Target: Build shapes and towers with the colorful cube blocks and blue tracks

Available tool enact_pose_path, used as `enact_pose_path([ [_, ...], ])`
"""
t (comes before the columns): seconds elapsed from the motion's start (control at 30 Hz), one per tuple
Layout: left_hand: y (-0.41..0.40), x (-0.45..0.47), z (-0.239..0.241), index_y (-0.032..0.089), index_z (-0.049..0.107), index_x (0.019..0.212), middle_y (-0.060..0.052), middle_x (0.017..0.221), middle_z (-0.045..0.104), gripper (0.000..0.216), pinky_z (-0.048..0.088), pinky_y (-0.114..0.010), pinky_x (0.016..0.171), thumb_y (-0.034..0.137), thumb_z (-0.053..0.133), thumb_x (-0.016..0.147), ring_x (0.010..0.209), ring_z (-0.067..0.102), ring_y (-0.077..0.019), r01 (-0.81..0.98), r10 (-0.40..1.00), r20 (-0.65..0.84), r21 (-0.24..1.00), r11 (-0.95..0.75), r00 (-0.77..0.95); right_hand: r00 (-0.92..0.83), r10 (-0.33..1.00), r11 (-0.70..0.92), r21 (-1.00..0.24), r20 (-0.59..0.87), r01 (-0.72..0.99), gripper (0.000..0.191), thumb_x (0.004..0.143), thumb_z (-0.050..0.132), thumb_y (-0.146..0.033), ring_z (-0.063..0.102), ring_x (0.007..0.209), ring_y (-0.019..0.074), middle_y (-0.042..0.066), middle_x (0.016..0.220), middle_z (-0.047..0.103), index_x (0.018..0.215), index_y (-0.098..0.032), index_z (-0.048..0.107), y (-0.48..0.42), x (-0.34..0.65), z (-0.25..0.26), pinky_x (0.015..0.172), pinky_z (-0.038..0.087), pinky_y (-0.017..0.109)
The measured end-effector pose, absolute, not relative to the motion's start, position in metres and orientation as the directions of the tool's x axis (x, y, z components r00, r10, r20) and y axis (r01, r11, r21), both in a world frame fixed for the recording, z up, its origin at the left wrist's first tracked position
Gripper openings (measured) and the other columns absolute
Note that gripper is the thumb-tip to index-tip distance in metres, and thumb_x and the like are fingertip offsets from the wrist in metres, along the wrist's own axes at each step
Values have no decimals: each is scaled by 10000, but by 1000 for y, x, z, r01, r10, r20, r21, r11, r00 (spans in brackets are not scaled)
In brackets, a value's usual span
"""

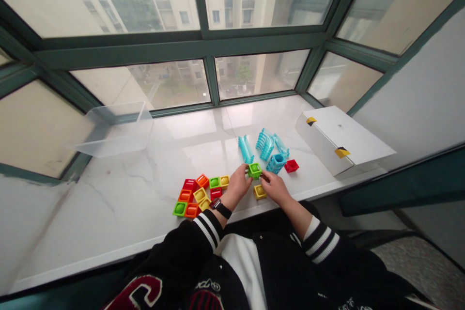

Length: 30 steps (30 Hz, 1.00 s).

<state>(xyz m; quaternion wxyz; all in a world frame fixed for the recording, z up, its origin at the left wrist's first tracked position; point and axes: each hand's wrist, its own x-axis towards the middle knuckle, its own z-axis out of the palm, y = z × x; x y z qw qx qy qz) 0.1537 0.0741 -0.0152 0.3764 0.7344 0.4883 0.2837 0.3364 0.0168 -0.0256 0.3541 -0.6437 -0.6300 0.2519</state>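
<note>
Both my hands hold a small green square block [255, 170] just above the white marble sill [119, 203]. My left hand [238, 185] pinches its left side, and my right hand [273, 186] grips its right side. A yellow square block [259, 192] lies on the sill just below and between my hands. Left of my left hand sits a flat cluster of red, orange, yellow and green square blocks [198, 195]. Behind my hands lie several translucent blue track pieces [264, 147] and a red square block [291, 166].
A white cardboard box [337, 140] with yellow tape lies on the sill at the right. A clear plastic tub [116, 128] stands at the back left by the window. Green window frames [181, 48] run behind the sill. My black jacket fills the foreground.
</note>
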Motion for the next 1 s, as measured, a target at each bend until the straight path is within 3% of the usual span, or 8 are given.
enact_pose_path([
  [0.2, 71, 139, -4, 232, 553, 1381, -134, 1384, 689, 591, 603, -424, 964, 98, 754, 841, 1068, 758, -247, 529, 927, 22, 816, -233, 375, 74, 992, 36, -794, 101, 606, 438, 902, 553, -204, 762, 1101, 272, 120, 1247, 774, 1308, -185, 714, 16, 338, -28, 1026, 594, 423],
  [0.37, 64, 94, 22, 246, 550, 1365, -105, 1298, 727, 511, 638, -387, 889, 169, 709, 885, 965, 775, -205, 439, 934, 37, 876, -202, 355, 100, 992, 4, -814, 76, 581, 440, 896, 559, -195, 759, 1135, 268, 120, 1284, 762, 1308, -198, 710, 18, 338, -31, 1042, 595, 427],
  [0.5, 55, 38, 33, 242, 582, 1320, -86, 1237, 742, 399, 649, -394, 895, 299, 658, 933, 961, 773, -198, 385, 958, 107, 899, -208, 266, 100, 993, -2, -821, 68, 570, 451, 889, 567, -201, 760, 1146, 269, 132, 1277, 765, 1318, -180, 707, 18, 338, -29, 1052, 596, 418],
  [0.63, 38, -24, 31, 244, 631, 1286, -62, 1164, 771, 372, 628, -418, 950, 410, 637, 953, 985, 763, -214, 511, 981, 165, 837, -195, 103, 125, 988, 1, -819, 89, 574, 476, 890, 572, -227, 759, 1154, 266, 125, 1291, 763, 1351, -200, 687, 12, 342, -25, 1061, 599, 438],
  [0.8, 12, -82, 17, 245, 707, 1169, -61, 1184, 770, 341, 581, -462, 1019, 486, 608, 950, 1075, 729, -261, 631, 965, 229, 770, -97, -131, 177, 961, 72, -809, 214, 584, 431, 924, 556, -266, 754, 1160, 283, 144, 1289, 758, 1327, -187, 685, -1, 348, -11, 1082, 584, 501],
  [1.0, -1, -89, 3, 229, 693, 1186, -93, 1210, 725, 346, 550, -485, 1048, 464, 579, 960, 1149, 677, -289, 686, 948, 299, 713, -144, -112, 103, 904, 292, -774, 415, 562, 315, 980, 536, -245, 759, 1090, 242, 114, 1183, 773, 1243, -207, 704, -5, 332, 21, 997, 624, 423],
])
